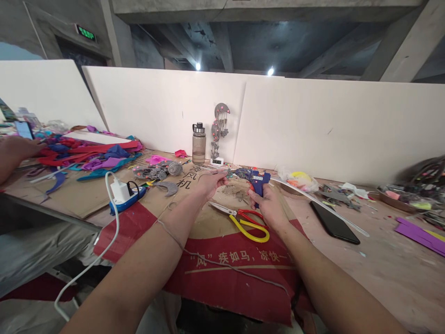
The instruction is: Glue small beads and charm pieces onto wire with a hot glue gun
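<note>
My right hand [267, 204] is closed round the handle of a blue hot glue gun [257, 182], its nozzle pointing left. At the nozzle's tip, my left hand [212, 182] pinches something small that I cannot make out. Below both hands lie scissors [248, 222] with one red and one yellow handle, blades apart. A grey cord [205, 256] runs across my left forearm and over the cardboard [239, 290]. On the left rest a grey crescent piece [167, 187] and a ball of grey yarn [175, 168].
A water bottle [199, 147] and a grey hanging ornament [221, 121] stand by the white board [149, 106]. At right lies a black phone [333, 222]. A power strip [128, 199] is at left, with coloured strips [97, 153] and another person's hand [15, 155] beyond.
</note>
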`<state>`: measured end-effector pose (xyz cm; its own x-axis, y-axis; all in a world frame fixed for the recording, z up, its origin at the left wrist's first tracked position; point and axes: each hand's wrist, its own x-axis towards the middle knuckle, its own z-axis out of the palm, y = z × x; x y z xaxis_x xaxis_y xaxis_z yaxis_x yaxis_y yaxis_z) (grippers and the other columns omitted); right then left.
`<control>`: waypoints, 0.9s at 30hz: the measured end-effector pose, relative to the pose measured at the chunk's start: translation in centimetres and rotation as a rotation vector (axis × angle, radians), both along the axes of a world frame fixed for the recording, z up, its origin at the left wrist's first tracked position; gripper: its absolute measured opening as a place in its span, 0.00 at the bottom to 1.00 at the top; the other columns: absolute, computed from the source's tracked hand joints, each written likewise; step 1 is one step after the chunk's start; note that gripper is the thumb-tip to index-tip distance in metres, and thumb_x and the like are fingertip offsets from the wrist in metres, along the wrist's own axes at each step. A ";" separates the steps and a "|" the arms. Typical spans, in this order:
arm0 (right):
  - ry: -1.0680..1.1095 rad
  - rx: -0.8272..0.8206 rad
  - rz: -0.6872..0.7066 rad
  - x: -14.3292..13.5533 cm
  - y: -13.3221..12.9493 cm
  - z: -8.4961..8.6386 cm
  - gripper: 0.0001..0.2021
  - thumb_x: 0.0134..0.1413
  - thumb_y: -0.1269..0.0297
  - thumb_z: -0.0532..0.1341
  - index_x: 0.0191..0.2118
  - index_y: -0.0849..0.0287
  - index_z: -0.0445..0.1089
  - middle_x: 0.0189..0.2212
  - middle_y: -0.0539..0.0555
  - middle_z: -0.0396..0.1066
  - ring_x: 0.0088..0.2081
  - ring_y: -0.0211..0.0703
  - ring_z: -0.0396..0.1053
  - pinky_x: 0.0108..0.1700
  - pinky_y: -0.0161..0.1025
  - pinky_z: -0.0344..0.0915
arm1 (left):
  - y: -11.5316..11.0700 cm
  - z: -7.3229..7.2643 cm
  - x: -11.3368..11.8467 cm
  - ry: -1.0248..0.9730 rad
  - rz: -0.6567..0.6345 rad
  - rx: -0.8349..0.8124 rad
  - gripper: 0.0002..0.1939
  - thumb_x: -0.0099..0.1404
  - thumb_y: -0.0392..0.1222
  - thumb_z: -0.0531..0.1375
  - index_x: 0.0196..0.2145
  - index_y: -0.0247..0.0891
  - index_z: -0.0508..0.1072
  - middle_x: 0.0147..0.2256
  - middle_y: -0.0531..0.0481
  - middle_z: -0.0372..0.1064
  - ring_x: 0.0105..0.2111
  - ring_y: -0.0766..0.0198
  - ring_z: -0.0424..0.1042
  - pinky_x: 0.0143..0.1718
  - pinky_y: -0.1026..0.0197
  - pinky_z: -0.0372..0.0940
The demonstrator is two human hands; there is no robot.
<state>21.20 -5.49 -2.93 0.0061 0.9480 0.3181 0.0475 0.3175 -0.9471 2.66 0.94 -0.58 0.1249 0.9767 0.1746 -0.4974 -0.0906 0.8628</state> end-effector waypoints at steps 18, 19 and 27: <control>0.102 0.019 0.064 -0.1 0.1 0.0 0.17 0.46 0.55 0.65 0.32 0.54 0.56 0.20 0.42 0.59 0.20 0.33 0.55 0.22 0.34 0.55 | -0.2 0.3 0.0 0.001 0.010 0.016 0.08 0.48 0.33 0.68 0.24 0.31 0.72 0.21 0.53 0.66 0.20 0.73 0.63 0.25 0.66 0.63; 0.108 0.024 0.067 -0.1 0.0 0.0 0.17 0.46 0.55 0.65 0.32 0.54 0.56 0.20 0.42 0.59 0.20 0.33 0.55 0.22 0.34 0.55 | -0.3 0.3 0.0 0.004 0.008 0.017 0.08 0.47 0.33 0.68 0.24 0.31 0.72 0.21 0.53 0.66 0.20 0.73 0.63 0.25 0.66 0.63; 0.063 0.008 0.034 0.0 0.3 -0.3 0.17 0.46 0.54 0.65 0.31 0.54 0.56 0.20 0.42 0.59 0.20 0.33 0.55 0.22 0.34 0.55 | -0.4 0.3 0.2 0.008 0.010 0.037 0.10 0.46 0.34 0.69 0.24 0.31 0.71 0.20 0.54 0.65 0.20 0.73 0.63 0.26 0.65 0.62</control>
<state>21.21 -5.18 -3.20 -0.0054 0.9454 0.3258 -0.0228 0.3256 -0.9452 2.82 0.53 -0.27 0.1172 0.9708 0.2092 -0.4894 -0.1269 0.8628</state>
